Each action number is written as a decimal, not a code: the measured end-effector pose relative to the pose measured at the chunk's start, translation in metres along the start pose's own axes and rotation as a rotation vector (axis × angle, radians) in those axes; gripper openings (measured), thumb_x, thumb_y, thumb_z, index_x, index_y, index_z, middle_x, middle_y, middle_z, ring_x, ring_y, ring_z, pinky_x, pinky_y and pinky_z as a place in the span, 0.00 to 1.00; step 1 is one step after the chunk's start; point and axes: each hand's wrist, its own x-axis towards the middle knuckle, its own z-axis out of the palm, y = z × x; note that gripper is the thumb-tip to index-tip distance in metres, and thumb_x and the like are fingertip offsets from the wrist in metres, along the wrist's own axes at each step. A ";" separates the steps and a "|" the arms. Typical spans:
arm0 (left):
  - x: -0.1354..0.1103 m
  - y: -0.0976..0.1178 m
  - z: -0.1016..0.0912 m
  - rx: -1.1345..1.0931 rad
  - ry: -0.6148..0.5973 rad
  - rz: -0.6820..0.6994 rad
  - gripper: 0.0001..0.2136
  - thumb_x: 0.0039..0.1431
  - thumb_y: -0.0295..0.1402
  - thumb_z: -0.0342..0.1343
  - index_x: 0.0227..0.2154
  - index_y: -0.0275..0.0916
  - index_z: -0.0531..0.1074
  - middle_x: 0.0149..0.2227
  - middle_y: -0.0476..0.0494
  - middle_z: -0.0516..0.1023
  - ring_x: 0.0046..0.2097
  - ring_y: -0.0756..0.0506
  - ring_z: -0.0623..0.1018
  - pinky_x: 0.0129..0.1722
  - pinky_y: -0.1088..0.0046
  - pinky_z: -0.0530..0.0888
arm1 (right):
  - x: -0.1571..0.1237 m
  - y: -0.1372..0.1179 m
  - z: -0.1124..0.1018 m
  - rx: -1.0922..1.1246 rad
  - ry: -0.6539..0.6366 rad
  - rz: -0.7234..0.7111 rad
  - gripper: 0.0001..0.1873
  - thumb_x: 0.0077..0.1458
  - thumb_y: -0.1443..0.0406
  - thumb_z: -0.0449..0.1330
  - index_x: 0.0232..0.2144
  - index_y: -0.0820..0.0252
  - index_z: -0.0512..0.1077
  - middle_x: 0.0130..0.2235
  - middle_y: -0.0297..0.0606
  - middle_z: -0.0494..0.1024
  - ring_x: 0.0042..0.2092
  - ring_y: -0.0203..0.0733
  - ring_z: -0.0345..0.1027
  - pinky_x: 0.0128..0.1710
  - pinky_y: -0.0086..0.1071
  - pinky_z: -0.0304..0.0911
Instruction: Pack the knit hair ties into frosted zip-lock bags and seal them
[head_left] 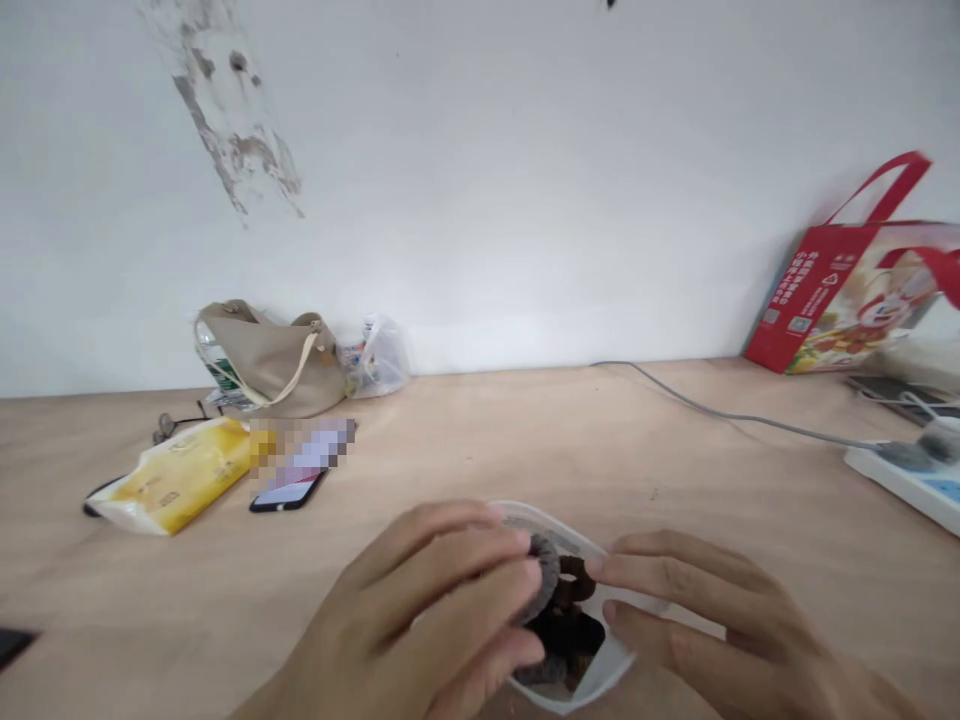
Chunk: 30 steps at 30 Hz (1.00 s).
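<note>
At the bottom centre a white plastic bag [611, 668] lies with its mouth spread. Inside it are a brown hair tie [579, 580] and other dark hair ties, partly hidden. My left hand [427, 610] reaches over the bag's left side, its fingers closed on a grey ribbed hair tie [544, 580] at the opening. On the right, my right hand [705, 610] pinches the bag's rim between thumb and fingers.
Left on the wooden table [480, 450] lie a yellow tissue pack [187, 475], a phone [300, 470] and glasses [176, 425]. Behind them stands a beige bag [274, 355]. At right are a red shopping bag [840, 290], a grey cable [720, 412] and a white power strip [907, 490].
</note>
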 end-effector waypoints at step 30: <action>-0.015 -0.025 0.024 -0.438 0.314 -0.695 0.06 0.50 0.26 0.60 0.21 0.41 0.73 0.22 0.54 0.76 0.23 0.53 0.74 0.21 0.85 0.70 | 0.047 0.006 0.002 -0.224 -0.107 0.122 0.15 0.56 0.74 0.48 0.32 0.58 0.73 0.39 0.35 0.80 0.40 0.43 0.73 0.58 0.50 0.47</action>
